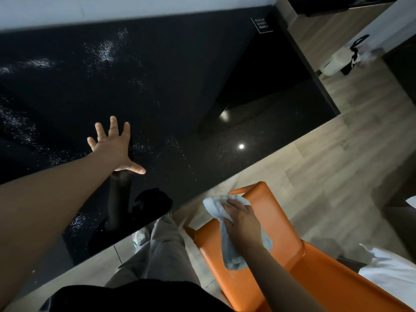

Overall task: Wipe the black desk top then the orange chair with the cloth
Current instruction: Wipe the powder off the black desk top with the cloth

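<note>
Black surface [180, 86] bears the left hand [114, 147], fingers [113, 124] spread flat. Just beside the surface, the right hand [242, 224] grips a cloth [231, 255] with curled fingers against the orange chair [270, 212].

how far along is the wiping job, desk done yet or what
Desk probably done: the black desk top shows damp-looking streaks and the cloth is off it; the left hand just rests flat there, fingers spread. In hand: the right hand holds the cloth against the orange chair, so the chair wipe is under way. Left: the rest of the chair's orange surface.
</note>
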Demonstrator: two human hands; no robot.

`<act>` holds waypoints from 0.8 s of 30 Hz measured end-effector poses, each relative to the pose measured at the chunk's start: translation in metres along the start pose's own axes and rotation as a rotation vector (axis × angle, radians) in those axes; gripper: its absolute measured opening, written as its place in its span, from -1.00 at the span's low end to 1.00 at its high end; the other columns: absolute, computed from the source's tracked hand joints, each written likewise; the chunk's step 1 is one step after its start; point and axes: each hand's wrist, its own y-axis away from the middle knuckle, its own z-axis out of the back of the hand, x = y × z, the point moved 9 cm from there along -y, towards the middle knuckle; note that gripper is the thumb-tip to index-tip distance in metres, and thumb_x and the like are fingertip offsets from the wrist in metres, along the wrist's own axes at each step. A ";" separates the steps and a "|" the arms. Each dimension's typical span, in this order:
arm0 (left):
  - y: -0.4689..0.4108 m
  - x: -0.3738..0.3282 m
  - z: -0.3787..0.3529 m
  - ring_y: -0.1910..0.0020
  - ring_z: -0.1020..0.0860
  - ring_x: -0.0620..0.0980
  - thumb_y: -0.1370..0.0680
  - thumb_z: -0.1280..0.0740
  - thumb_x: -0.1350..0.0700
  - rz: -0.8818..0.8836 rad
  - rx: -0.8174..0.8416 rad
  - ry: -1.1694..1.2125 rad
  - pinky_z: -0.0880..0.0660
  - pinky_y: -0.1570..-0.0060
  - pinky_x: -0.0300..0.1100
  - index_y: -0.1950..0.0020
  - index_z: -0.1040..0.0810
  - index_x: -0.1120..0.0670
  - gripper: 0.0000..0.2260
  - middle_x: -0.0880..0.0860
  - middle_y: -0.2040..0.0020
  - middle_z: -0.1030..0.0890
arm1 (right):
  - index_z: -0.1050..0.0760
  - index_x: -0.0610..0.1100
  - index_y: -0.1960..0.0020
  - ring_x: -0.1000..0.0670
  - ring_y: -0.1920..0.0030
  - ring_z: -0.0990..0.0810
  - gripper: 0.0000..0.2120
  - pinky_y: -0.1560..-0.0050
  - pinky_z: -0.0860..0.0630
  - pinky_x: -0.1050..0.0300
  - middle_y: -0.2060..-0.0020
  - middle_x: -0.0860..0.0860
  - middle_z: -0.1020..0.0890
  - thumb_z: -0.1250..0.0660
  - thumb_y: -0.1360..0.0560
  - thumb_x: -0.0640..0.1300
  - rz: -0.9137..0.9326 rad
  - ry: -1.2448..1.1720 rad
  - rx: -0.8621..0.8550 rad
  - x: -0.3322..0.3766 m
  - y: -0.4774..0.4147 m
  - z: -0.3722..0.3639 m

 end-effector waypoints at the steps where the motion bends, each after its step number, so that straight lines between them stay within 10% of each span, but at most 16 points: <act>1: -0.001 0.000 0.000 -0.48 0.28 0.34 -0.11 -0.51 -0.38 -0.001 -0.002 0.001 0.02 -0.42 0.33 -0.54 0.32 -0.01 0.33 0.11 -0.51 0.41 | -0.32 0.10 -0.45 0.13 -0.43 -0.26 -0.61 -0.43 -0.20 0.25 -0.43 0.19 -0.35 -0.07 -0.63 0.02 0.009 0.002 -0.003 0.002 -0.001 0.002; 24: 0.001 0.063 0.069 -0.50 -0.11 0.15 -0.32 -0.46 -0.29 0.116 -0.136 0.145 -0.28 -0.40 0.10 -0.55 -0.12 0.03 -0.06 0.08 -0.53 -0.11 | -0.54 0.00 -0.23 0.02 -0.17 -0.50 -0.71 -0.07 -0.46 0.19 -0.21 0.18 -0.55 -0.25 -0.53 -0.02 0.389 -0.048 -0.312 0.189 -0.171 0.194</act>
